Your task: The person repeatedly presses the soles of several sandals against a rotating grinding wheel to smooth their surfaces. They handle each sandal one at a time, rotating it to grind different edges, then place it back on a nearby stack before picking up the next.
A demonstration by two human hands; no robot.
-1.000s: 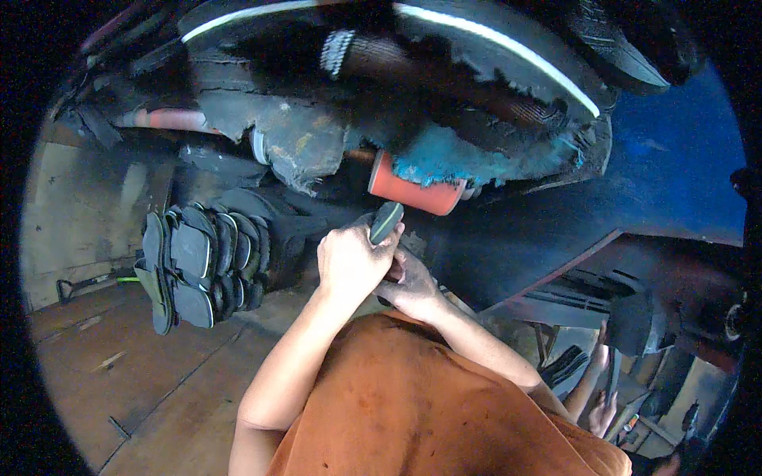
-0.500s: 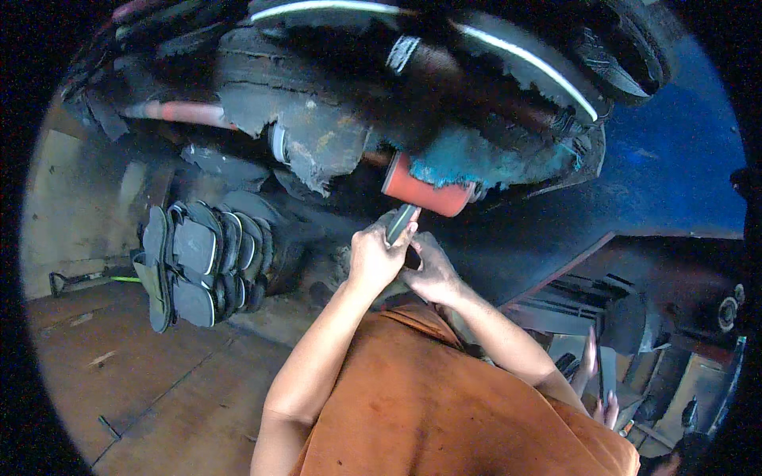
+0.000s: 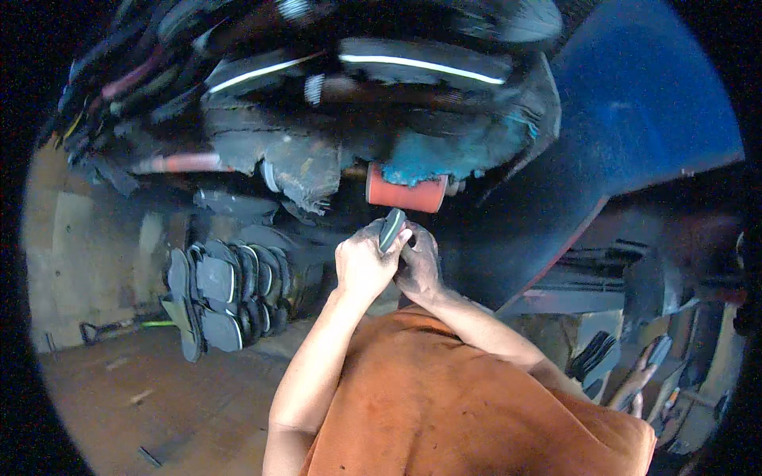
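Observation:
Both my hands are closed round a dark sandal sole (image 3: pixel 391 230) with a pale stripe along its edge, held tilted upright in front of me. My left hand (image 3: pixel 365 258) wraps its left side, thumb pressed on the near end. My right hand (image 3: pixel 418 262) grips from the right, its fingertips partly hidden behind the sole. Just above is a red sanding drum (image 3: pixel 406 193), close to the sole's upper end; I cannot tell if they touch. A ragged teal cloth (image 3: pixel 444 159) hangs over the drum's top.
Torn grey sheeting (image 3: pixel 298 159) and a heap of dark soles (image 3: pixel 421 67) lie above the drum. Stacked sandals (image 3: pixel 218 289) stand at left. A blue panel (image 3: pixel 643 103) slopes down at right. Another person's hand (image 3: pixel 635 381) holds a sole (image 3: pixel 657 349) at lower right.
The view has swung, shifting the drum and heap leftward. My right hand has closed in beside my left, and the sole stands more upright. The other person's hand has moved.

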